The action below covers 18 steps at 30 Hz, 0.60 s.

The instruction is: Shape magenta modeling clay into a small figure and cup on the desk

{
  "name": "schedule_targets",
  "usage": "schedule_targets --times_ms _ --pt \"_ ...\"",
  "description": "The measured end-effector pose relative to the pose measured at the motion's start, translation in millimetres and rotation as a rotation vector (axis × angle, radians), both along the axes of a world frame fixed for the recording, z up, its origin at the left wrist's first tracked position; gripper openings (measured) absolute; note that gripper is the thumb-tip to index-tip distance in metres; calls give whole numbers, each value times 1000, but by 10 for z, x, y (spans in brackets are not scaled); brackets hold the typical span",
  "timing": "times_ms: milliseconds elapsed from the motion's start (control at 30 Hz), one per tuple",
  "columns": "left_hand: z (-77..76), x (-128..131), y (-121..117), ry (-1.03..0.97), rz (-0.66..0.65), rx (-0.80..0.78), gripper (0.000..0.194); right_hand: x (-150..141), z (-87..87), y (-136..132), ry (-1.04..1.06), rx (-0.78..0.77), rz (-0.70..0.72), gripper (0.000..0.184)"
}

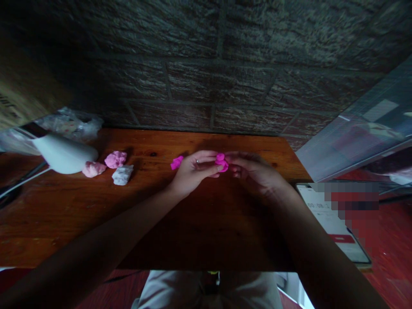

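Above the middle of the wooden table, a bright magenta piece of modelling clay [221, 163] is pinched between my two hands. My left hand [195, 171] grips it from the left with thumb and fingers; a ring shows on one finger. From the right, my right hand [252, 169] has its fingertips closed on the clay's right side. A smaller magenta clay lump [177, 162] lies on the table just left of my left hand, partly hidden by it. Farther left sit a pink clay lump [116, 159], a paler pink lump [93, 168] and a whitish lump [122, 175].
The wooden table [154, 146] meets a dark brick wall [189, 81]. At left stand a white lamp-like object [66, 154], clear plastic wrapping [72, 124] and a cardboard box [28, 81]. A phone [325, 214] with a timer lies at the right edge, near a translucent panel [357, 120].
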State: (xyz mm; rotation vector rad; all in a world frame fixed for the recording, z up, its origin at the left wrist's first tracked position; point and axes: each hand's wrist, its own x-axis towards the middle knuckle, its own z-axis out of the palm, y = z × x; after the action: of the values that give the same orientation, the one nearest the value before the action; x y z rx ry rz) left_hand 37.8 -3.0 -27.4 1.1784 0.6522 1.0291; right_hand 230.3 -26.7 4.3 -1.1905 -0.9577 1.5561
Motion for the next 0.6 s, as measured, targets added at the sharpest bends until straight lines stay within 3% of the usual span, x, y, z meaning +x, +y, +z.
schedule_targets --times_ms 300,600 --pt "-3 -23 6 -17 39 42 44 13 75 -29 -277 178 25 34" --pt "-51 -13 19 0 85 113 43 18 33 -33 -408 278 39 43"
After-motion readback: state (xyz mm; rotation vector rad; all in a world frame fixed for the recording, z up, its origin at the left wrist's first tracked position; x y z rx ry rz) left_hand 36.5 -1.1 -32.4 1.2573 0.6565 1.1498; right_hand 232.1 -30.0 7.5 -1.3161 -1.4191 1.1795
